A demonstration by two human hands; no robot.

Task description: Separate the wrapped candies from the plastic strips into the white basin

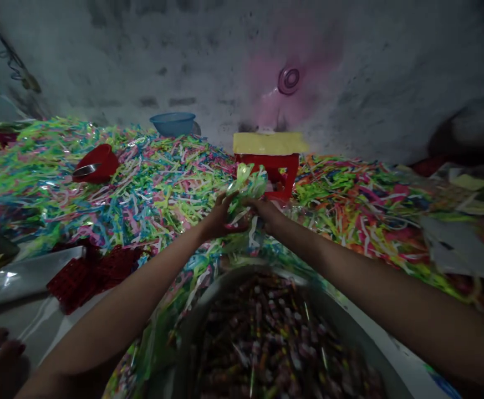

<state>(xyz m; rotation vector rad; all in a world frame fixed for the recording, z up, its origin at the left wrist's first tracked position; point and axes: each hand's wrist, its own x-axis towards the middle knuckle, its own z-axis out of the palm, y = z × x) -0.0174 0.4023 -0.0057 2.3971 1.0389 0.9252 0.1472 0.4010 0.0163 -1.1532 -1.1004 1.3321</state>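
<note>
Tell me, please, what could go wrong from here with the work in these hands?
The bunch of pale green strips between the left hand and right hand looks loose, so some strips might slip out and mix with the pile of coloured strips.

Strips drawn back toward the body could drop into the basin of small brown cylinders.

The pink fan has blurred blades, apparently spinning, and may scatter light strips.

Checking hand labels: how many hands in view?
3: left hand and right hand at the bundle of strips, centre; another person's hand, partly cut off at the lower left. More may be hidden.
</note>
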